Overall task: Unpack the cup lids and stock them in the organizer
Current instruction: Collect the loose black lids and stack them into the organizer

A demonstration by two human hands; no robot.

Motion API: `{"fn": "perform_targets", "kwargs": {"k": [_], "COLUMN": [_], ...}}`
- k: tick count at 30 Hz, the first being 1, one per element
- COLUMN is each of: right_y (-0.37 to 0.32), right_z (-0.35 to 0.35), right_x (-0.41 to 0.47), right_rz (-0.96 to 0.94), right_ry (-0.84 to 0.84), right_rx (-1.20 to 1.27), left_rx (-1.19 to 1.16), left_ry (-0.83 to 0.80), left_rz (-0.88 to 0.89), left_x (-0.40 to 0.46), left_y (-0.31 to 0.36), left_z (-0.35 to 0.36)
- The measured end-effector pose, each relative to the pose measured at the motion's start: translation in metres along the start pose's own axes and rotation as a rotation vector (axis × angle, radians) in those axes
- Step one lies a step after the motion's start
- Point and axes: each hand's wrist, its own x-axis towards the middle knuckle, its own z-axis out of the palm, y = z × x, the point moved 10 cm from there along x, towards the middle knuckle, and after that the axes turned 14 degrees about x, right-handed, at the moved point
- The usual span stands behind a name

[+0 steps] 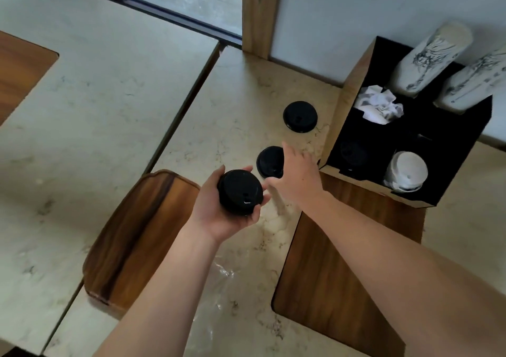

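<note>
My left hand (219,206) cradles a stack of black cup lids (240,191) palm up over the marble counter. Just right of it my right hand (297,174) hovers with fingers spread and nothing in it, partly covering a second black lid pile (268,161) on the counter. A third black lid (300,116) lies farther back. The organizer (350,88), a wooden box with a black interior, stands at the right; its front left compartment holds dark lids (351,152) and the front right one holds white lids (408,172).
Two stacks of printed white cups (431,58) lean out of the organizer's back compartments, with crumpled white paper (379,104) beside them. A wooden tray (137,236) sits at the left, a wooden inset (328,274) at the right. Clear plastic wrap (221,274) lies under my left forearm.
</note>
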Motion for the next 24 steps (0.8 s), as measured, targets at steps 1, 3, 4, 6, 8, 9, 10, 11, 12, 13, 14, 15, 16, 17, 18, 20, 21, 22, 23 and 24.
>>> {"fn": "perform_targets", "kwargs": {"k": [1,3,4,6,8,9,10,11,12,13,14,15,16,17,18,20,21,22,23,24], "right_y": [0.000,-0.001,0.000,0.001,-0.008,-0.017,-0.027,-0.036,-0.044,-0.050,-0.055,-0.058,-0.060,-0.061,-0.062,-0.061,-0.060,-0.059,-0.058,-0.057], "right_z": [-0.002,-0.006,-0.009,-0.018,-0.028,-0.034,-0.039,-0.043,-0.048,-0.052,-0.055,-0.056,-0.055,-0.054,-0.052,-0.051,-0.050,-0.049,-0.049,-0.048], "right_x": [0.001,0.003,0.003,0.000,-0.006,-0.011,-0.018,-0.026,-0.035,-0.045,-0.053,-0.059,-0.064,-0.067,-0.070,-0.073,-0.075,-0.076,-0.077,-0.078], "right_rz": [0.007,0.034,0.063,0.145,0.157,0.121,0.075,0.030,-0.010,-0.045,-0.075,-0.100,-0.115,-0.128,-0.142,-0.154,-0.155,-0.152,-0.147,-0.142], "right_ry": [0.006,0.014,0.019,-0.001,-0.044,-0.081,-0.125,-0.170,-0.202,-0.219,-0.232,-0.248,-0.267,-0.284,-0.296,-0.307,-0.310,-0.313,-0.316,-0.317], "right_rx": [0.001,0.024,0.080,0.296,0.536,0.613,0.651,0.669,0.678,0.682,0.672,0.642,0.590,0.534,0.485,0.432,0.420,0.412,0.406,0.406], "left_rx": [0.005,0.015,0.020,0.025,0.037,0.038,0.033,0.026,0.017,0.007,-0.001,-0.006,-0.005,-0.001,0.003,0.011,0.016,0.024,0.033,0.040], "left_ry": [-0.004,-0.014,-0.019,-0.037,-0.057,-0.065,-0.071,-0.074,-0.076,-0.080,-0.089,-0.100,-0.114,-0.127,-0.136,-0.148,-0.154,-0.157,-0.157,-0.159], "left_rz": [-0.012,-0.028,-0.032,-0.037,-0.038,-0.039,-0.041,-0.043,-0.043,-0.042,-0.041,-0.039,-0.036,-0.037,-0.041,-0.059,-0.069,-0.079,-0.089,-0.100], "left_x": [0.000,-0.001,-0.001,-0.003,-0.005,-0.005,-0.005,-0.005,-0.005,-0.004,-0.004,-0.004,-0.004,-0.003,-0.003,-0.004,-0.005,-0.004,-0.004,-0.004], "left_y": [0.000,-0.001,-0.001,-0.001,-0.001,-0.001,-0.002,-0.002,-0.003,-0.003,-0.004,-0.004,-0.004,-0.004,-0.004,-0.007,-0.008,-0.010,-0.011,-0.013], "left_z": [0.000,0.000,0.000,0.001,0.004,0.005,0.007,0.008,0.010,0.012,0.015,0.019,0.022,0.025,0.028,0.033,0.036,0.038,0.040,0.042]}}
